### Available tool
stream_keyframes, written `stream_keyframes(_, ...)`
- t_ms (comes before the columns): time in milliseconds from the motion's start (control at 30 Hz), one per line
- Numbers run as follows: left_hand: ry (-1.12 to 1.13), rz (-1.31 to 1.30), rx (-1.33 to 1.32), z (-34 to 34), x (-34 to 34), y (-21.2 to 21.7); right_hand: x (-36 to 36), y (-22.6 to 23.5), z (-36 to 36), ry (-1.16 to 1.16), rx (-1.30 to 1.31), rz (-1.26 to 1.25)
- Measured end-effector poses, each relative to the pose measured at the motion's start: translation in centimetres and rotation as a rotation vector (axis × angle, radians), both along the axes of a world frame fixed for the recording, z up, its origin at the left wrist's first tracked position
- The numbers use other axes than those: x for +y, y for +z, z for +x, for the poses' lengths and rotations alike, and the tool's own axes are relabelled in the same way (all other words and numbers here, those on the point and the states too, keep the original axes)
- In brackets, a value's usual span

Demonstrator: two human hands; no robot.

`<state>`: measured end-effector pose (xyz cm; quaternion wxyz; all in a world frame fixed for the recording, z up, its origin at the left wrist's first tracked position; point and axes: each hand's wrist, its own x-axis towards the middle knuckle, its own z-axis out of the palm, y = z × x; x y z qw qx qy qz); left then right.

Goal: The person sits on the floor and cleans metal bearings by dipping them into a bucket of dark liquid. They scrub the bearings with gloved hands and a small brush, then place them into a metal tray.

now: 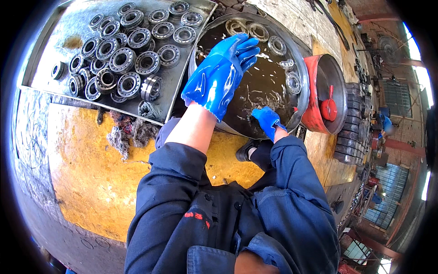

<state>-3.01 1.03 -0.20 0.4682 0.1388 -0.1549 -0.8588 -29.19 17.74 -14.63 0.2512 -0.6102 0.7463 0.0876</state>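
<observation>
My left hand [223, 68], in a glossy blue rubber glove, is raised over a round metal tub [295, 50] of murky brown liquid [260, 86]. Its fingers are stretched out and nothing shows in them. Lower down, at the tub's near side, my blue-gloved right hand [268, 119] is at the liquid, its fingers curled. What it grips, if anything, is hidden; the liquid is rippled and splashing just beyond it. Along the tub's far and right side lie several roller bearings, among them a ring-shaped bearing [277, 45] and another bearing [293, 83].
Left of the tub, a metal tray [50, 86] carries many roller bearings [122, 60] and a grey rag [149, 111]. Dirty rags [130, 132] lie on the yellow floor [91, 169]. To the right stand a red drum [311, 91] holding a red scoop-like object [328, 107] and stacked dark rings [350, 123].
</observation>
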Motion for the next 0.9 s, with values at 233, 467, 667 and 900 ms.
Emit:
stream_keyframes(233,-0.013,-0.014,-0.012,0.1,0.2,-0.2,-3.2,2.8,5.6,0.614,0.473,0.105)
stream_keyframes(467,-0.027,0.0,0.041,0.6,0.5,0.2,0.4,4.3,2.1,-0.071,-0.127,0.012)
stream_keyframes(667,-0.057,-0.055,0.048,0.6,0.6,0.0,-1.8,3.9,2.9,0.392,0.31,0.15)
stream_keyframes(900,-0.039,-0.056,0.068,1.3,0.6,0.4,1.3,1.7,0.1,-0.141,-0.028,0.01)
